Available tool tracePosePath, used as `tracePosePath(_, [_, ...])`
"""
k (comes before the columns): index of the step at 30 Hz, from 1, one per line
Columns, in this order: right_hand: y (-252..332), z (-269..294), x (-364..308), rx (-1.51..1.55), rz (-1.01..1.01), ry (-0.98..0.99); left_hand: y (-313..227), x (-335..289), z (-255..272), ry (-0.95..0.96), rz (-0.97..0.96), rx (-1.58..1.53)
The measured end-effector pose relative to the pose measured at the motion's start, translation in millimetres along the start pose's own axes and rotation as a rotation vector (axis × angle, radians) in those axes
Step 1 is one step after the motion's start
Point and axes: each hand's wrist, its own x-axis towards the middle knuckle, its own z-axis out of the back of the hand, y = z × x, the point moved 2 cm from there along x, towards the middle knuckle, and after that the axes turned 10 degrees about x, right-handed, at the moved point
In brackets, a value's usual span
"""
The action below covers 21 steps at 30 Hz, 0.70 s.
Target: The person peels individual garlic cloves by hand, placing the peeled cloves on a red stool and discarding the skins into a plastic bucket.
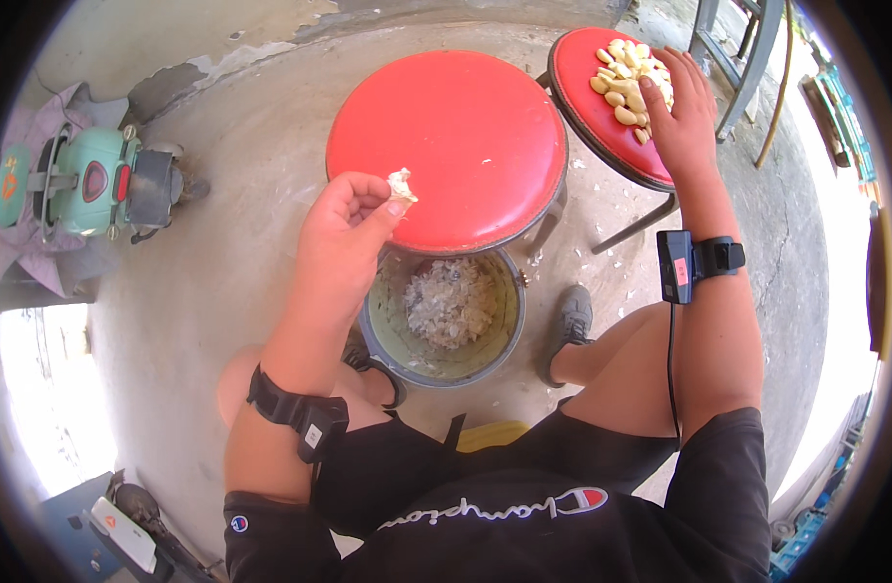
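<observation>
Between the thumb and fingers of my left hand [350, 222] is a piece of papery garlic skin [401, 185], held over the near left edge of a large round red stool [446, 136]. Off to the right, my right hand [681, 117] reaches over a smaller red stool [582, 73], its fingers stretched and spread along a pile of peeled garlic cloves [621, 83]. Part of the pile is hidden behind that hand. Below the large stool stands a round basin [380, 335] holding a heap of whitish garlic skins [451, 303].
Bits of skin lie scattered on the concrete floor [611, 262] around the stool legs. My shoes [574, 316] flank the basin. A mint-green scooter [96, 183] stands at the left. At the upper right are a grey metal frame [737, 63] and a hanging hose [778, 97].
</observation>
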Motion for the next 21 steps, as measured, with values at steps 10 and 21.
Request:
tracePosePath(10, [214.5,37.7,-25.7,1.034,-0.152,0.948,-20.0,-56.2,3.9,0.183,-0.001,0.044])
tracePosePath(21, [254.1,37.0,-45.0,1.077,0.322,0.796,-22.5,-97.6,22.8,0.227,-0.013,0.148])
